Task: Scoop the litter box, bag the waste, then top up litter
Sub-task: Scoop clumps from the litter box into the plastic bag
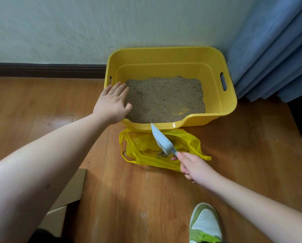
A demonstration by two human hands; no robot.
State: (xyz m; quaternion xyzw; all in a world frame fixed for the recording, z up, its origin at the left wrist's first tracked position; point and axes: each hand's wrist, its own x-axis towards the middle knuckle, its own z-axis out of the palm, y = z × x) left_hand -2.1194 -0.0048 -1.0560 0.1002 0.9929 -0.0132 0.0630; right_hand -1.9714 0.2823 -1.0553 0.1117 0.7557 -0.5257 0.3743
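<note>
Both forearms are bare, no sleeves showing; one foot wears a green-and-white sneaker (205, 224) with bright green laces and perforated toe

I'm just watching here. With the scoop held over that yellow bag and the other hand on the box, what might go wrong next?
1. The bag lies limp on the floor with a floppy mouth, so waste tipped from the scoop could land on the wood.
2. The left hand rests at the litter box rim, fingers by the litter, and might touch it.
3. The right hand grips only the handle end, so the scoop could wobble.
</note>
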